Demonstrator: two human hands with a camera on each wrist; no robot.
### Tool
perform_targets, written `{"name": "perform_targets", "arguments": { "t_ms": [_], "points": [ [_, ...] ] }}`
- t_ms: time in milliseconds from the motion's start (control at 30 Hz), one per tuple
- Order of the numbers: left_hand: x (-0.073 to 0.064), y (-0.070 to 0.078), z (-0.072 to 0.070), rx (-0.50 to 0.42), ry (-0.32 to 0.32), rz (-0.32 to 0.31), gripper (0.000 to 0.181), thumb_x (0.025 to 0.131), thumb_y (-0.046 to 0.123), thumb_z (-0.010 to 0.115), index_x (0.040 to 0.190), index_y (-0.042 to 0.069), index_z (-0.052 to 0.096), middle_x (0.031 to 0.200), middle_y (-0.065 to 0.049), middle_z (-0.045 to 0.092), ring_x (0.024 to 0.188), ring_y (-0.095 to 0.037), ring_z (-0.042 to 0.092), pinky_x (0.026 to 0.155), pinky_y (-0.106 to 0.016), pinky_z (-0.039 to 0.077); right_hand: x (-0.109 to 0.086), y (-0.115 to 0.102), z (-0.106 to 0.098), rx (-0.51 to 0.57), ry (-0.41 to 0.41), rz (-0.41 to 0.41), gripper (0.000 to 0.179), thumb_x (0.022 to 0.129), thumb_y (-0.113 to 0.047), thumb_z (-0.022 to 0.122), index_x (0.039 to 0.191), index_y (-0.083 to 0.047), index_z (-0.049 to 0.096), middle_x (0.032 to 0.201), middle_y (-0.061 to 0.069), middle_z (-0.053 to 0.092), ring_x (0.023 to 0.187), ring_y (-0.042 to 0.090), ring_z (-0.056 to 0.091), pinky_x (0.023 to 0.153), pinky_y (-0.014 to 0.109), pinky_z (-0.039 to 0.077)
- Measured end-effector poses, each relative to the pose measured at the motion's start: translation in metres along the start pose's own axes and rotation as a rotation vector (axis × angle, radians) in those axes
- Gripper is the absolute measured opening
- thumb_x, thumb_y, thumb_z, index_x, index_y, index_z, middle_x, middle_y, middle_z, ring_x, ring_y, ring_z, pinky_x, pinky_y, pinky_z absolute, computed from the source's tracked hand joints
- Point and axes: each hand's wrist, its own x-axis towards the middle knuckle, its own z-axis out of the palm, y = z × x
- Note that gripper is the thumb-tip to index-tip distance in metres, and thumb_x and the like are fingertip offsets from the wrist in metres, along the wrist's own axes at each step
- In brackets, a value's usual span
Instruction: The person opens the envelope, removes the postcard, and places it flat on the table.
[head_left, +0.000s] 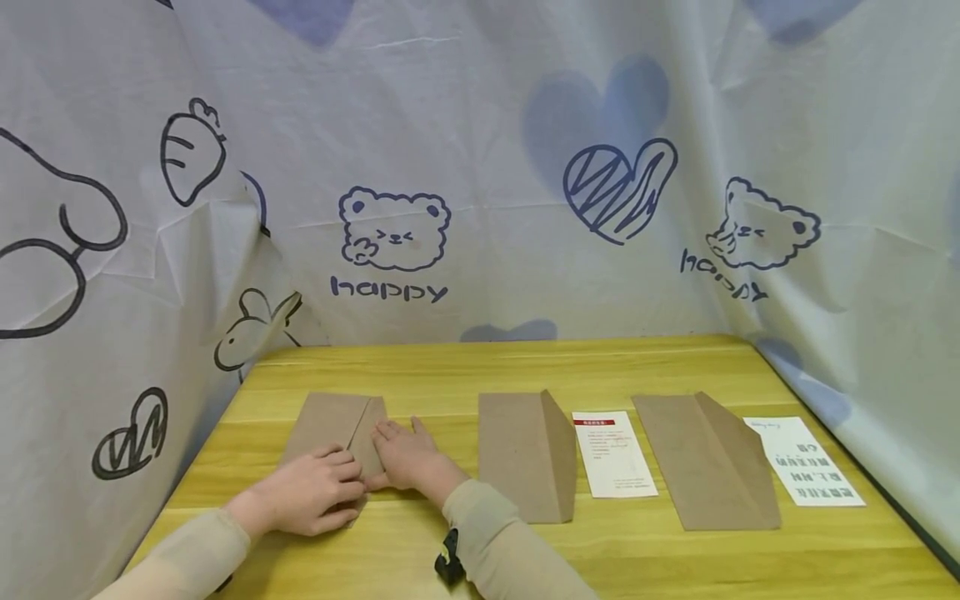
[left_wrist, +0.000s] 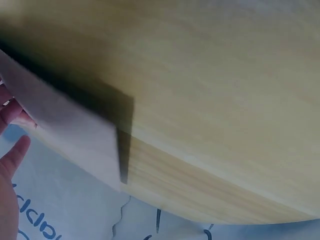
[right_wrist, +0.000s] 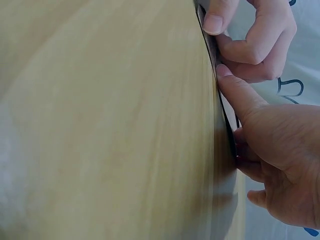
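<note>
A brown paper envelope (head_left: 327, 423) lies on the left part of the table, its flap (head_left: 367, 446) along the right side. My left hand (head_left: 318, 493) is at its near edge with bent fingers; in the right wrist view the thumb and forefinger pinch that edge. My right hand (head_left: 411, 456) rests on the flap, fingers extended, its thumb near the left hand's fingertips. From the left wrist, the envelope (left_wrist: 75, 122) appears as a pale sheet edge. The hands cover its near part.
Right of the hands, a second brown envelope (head_left: 517, 458) and a third (head_left: 708, 467) lie on the wooden table (head_left: 420, 567). Beside the second is a white card (head_left: 615, 462) with a red strip; beside the third, another printed card (head_left: 806, 467). White patterned cloth (head_left: 495, 250) surrounds the table.
</note>
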Motion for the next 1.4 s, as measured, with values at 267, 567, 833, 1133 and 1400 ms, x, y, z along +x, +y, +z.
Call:
{"name": "perform_targets", "arguments": {
  "t_ms": [267, 567, 833, 1133, 1400],
  "points": [
    [-0.003, -0.002, -0.002, 0.022, 0.064, 0.004, 0.019, 0.087, 0.045, 0.068, 0.096, 0.028, 0.067, 0.09, 0.013, 0.06, 0.088, -0.009, 0.057, 0.087, -0.042, 0.052, 0.002, -0.001, 0.001, 0.005, 0.002, -0.003, 0.084, 0.087, -0.072, 0.048, 0.153, -0.025, 0.03, 0.161, -0.01, 0.026, 0.148, 0.006, 0.024, 0.122, 0.039, 0.02],
    [-0.011, -0.003, -0.007, 0.04, 0.114, 0.004, 0.028, 0.084, 0.052, 0.069, 0.093, 0.026, 0.063, 0.085, 0.012, 0.05, 0.085, -0.009, 0.049, 0.088, -0.04, 0.049, 0.001, -0.003, -0.001, 0.009, 0.005, -0.008, 0.091, 0.082, -0.079, 0.045, 0.154, -0.025, 0.03, 0.16, -0.01, 0.026, 0.149, 0.007, 0.024, 0.122, 0.04, 0.021],
    [-0.015, -0.005, -0.012, 0.028, 0.137, 0.024, 0.035, 0.08, 0.057, 0.071, 0.09, 0.026, 0.059, 0.089, 0.01, 0.047, 0.086, -0.01, 0.046, 0.09, -0.04, 0.046, 0.0, -0.002, -0.002, 0.008, 0.013, -0.011, 0.091, 0.082, -0.079, 0.045, 0.153, -0.024, 0.031, 0.16, -0.01, 0.027, 0.148, 0.006, 0.024, 0.122, 0.04, 0.021],
    [-0.018, -0.006, -0.011, 0.044, 0.178, 0.054, 0.034, 0.08, 0.056, 0.072, 0.081, 0.027, 0.057, 0.091, 0.008, 0.049, 0.089, -0.013, 0.05, 0.091, -0.041, 0.046, 0.001, -0.001, -0.002, 0.015, 0.029, -0.018, 0.077, 0.09, -0.07, 0.043, 0.152, -0.025, 0.034, 0.159, -0.01, 0.03, 0.147, 0.006, 0.027, 0.121, 0.041, 0.023],
    [-0.017, -0.007, -0.011, 0.04, 0.189, 0.039, 0.036, 0.079, 0.057, 0.073, 0.08, 0.025, 0.056, 0.089, 0.008, 0.049, 0.085, -0.011, 0.048, 0.09, -0.038, 0.046, 0.008, -0.003, -0.001, -0.12, 0.126, -0.037, 0.059, 0.096, -0.061, 0.044, 0.14, -0.023, 0.051, 0.145, -0.009, 0.049, 0.136, 0.008, 0.045, 0.116, 0.037, 0.034]
  ]
}}
